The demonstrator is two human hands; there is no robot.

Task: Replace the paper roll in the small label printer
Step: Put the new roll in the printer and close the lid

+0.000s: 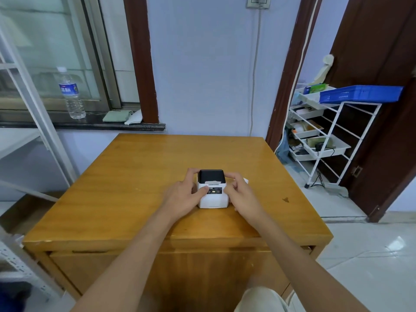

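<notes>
While the printer [211,189] sits near the middle of the table [126,176], both hands are on it. The left hand [183,197] wraps the left side, fingers curled round the back and thumb lying across the front by the dark strip. The right hand [242,194] is at the right side with its fingers bent close to the top edge. I cannot tell if they press the case or only touch it. Something white [245,181] peeks out behind the right hand. It may be paper, but it is too hidden to say.

The printer is a small white box with a black lid [211,175] on top. The lid looks shut. A thin pale strip shows where the lid meets the white part, maybe the end of the paper.

I think the printer is light, hard and smooth. It could slide on the shiny table if pushed from one side only. So it is good to hold it on both sides, low on the white part, and keep it still with one hand. The other hand can then work on the lid. The lid is likely thin plastic on a small hinge, so it should be opened gently, not yanked. The paper inside is soft and can tear or unroll, so hold the roll by its sides.
</notes>
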